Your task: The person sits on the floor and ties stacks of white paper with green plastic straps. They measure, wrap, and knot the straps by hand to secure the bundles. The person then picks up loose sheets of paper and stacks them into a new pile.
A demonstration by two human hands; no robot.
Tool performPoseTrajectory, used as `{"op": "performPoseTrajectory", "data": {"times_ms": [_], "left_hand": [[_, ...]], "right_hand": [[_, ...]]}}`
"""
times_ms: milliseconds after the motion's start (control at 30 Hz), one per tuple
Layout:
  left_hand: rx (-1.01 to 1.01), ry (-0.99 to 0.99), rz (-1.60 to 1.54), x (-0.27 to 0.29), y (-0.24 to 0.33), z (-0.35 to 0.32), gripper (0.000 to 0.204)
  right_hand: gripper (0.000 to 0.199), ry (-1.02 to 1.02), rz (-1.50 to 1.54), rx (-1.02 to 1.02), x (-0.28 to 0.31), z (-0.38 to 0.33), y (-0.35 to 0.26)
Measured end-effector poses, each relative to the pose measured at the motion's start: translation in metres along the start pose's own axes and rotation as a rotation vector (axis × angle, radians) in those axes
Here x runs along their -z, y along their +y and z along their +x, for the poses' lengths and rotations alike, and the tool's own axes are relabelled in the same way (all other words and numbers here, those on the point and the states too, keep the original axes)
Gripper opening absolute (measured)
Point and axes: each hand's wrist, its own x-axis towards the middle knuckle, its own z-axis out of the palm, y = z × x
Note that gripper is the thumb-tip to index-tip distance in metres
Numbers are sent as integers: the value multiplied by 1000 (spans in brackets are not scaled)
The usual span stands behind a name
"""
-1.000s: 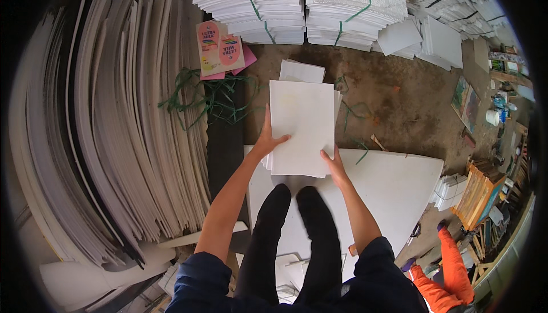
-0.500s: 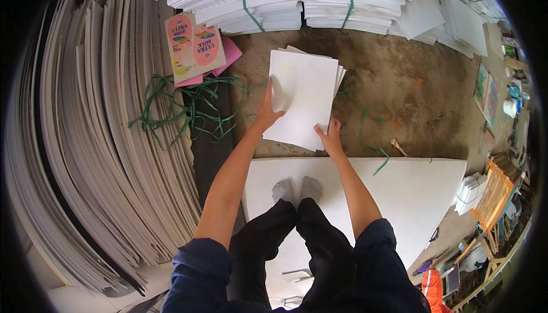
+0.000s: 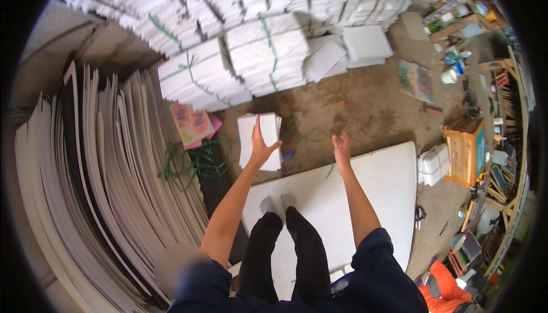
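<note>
A small stack of white sheets (image 3: 249,133) lies on the brown floor ahead of my feet, its edges slightly uneven. Over its right part hovers my left hand (image 3: 262,147), fingers stretched out and thumb apart, holding nothing. My right hand (image 3: 342,150) is raised to the right of the stack, well apart from it, fingers spread and loosely bent, also bare. Green plastic twine (image 3: 197,162) is tangled to the left of the stack. Beyond it a printed carton piece (image 3: 191,123) rests on pink sheets (image 3: 212,127).
Large boards (image 3: 131,164) stand packed along the left. Tied bundles of white sheets (image 3: 268,56) are piled at the back. My feet are on a white board (image 3: 365,193). To the right are a small tied bundle (image 3: 433,164), an orange wooden frame (image 3: 463,150) and shelves of clutter.
Both hands have let go of the white stack, which now lies on the floor. My hands have spread apart, and the view has tilted up and toward the right.
</note>
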Motion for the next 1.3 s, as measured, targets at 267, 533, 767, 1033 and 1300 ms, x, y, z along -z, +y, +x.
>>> {"op": "performPoseTrajectory", "data": {"times_ms": [267, 533, 767, 1033, 1300], "left_hand": [[-89, -18, -111, -60, 136, 73, 100], [176, -4, -235, -211, 180, 101, 94], [295, 53, -232, -320, 179, 148, 90], [367, -3, -288, -381, 127, 287, 71], [507, -53, -199, -466, 28, 421, 73]], "right_hand": [[61, 190, 112, 92, 188, 75, -55], [54, 95, 257, -82, 319, 167, -21], [52, -11, 284, -68, 376, 260, -59], [51, -178, 279, -147, 296, 393, -72], [61, -229, 491, -320, 175, 532, -31]]}}
